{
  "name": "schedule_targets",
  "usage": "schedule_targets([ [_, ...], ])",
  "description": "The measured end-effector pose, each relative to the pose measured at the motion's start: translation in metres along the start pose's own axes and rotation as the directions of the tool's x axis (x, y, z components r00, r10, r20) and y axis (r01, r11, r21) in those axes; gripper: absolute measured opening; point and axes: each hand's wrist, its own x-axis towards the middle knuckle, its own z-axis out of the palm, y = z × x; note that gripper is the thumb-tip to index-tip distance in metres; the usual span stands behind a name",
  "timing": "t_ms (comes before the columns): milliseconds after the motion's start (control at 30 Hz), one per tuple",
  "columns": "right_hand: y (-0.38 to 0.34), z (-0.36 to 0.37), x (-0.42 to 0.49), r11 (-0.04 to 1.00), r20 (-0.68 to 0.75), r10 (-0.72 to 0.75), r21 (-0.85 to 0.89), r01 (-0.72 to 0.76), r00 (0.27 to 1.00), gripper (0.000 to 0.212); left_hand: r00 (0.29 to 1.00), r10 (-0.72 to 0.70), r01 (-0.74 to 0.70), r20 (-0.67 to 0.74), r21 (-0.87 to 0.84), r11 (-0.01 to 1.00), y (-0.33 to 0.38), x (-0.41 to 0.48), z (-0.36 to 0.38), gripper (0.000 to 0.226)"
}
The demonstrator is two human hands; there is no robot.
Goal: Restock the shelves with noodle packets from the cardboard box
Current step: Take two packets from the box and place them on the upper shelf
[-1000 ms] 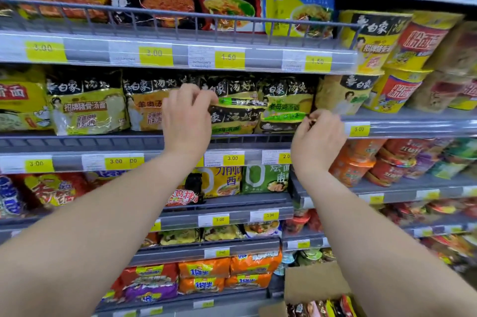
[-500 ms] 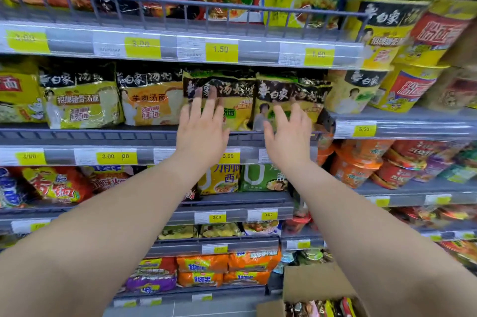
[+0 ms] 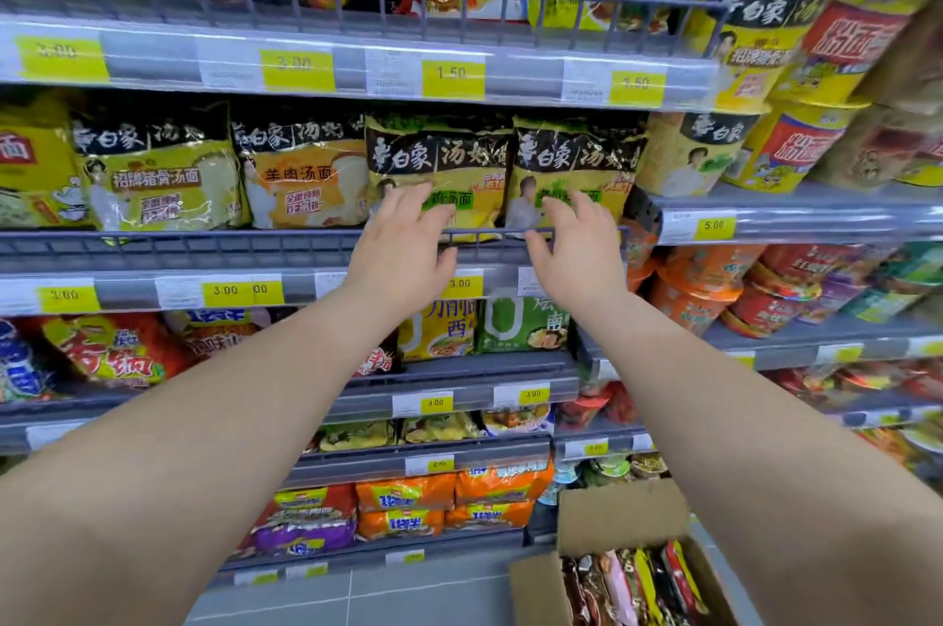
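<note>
Two yellow and black noodle packets stand upright side by side on the second shelf, one (image 3: 439,166) on the left and one (image 3: 571,161) on the right. My left hand (image 3: 403,248) hovers just in front of the left packet with fingers spread and empty. In front of the right packet my right hand (image 3: 576,253) is also spread and holds nothing. Both hands are near the grey wire rail (image 3: 490,237) of that shelf. The cardboard box (image 3: 622,513) sits on the floor at the lower right, with several coloured packets (image 3: 633,584) standing inside it.
More noodle packets (image 3: 163,171) fill the shelf to the left. Cup noodles (image 3: 755,64) are stacked on the right-hand shelves. Yellow price tags (image 3: 453,75) line every shelf edge. Lower shelves hold orange packets (image 3: 449,503). Grey floor tiles (image 3: 382,595) lie below.
Both hands have drawn back from the two packets, which now stand upright against the rail. The fingers, earlier pinched on the packet tops, are now spread.
</note>
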Motion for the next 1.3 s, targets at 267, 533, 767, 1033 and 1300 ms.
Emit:
schedule_targets([
  [267,-0.012,-0.004,-0.088,0.998,-0.01,0.058,0.031,-0.057,0.998,0.037,0.991,0.127,-0.113,0.044,-0.234,0.966,0.032,-0.045,0.024,0.041],
  [533,0.045,-0.053,-0.233,0.955,0.118,0.288,0.034,-0.294,0.95,0.03,0.942,0.262,-0.16,0.211,-0.405,0.9,0.131,-0.13,0.054,0.035],
  [767,0.15,-0.131,-0.383,0.863,0.149,0.498,0.014,-0.506,0.854,0.026,0.891,0.347,-0.18,0.293,-0.474,0.862,0.279,-0.207,0.078,0.035],
  [1033,0.252,-0.204,-0.49,0.774,0.17,0.629,-0.05,-0.631,0.758,0.027,0.824,0.395,-0.134,0.405,-0.538,0.832,0.435,-0.244,0.104,0.036],
  [1300,0.36,-0.204,-0.478,0.756,0.195,0.65,-0.069,-0.651,0.735,0.029,0.791,0.438,-0.135,0.428,-0.576,0.806,0.525,-0.194,0.167,0.037],
])
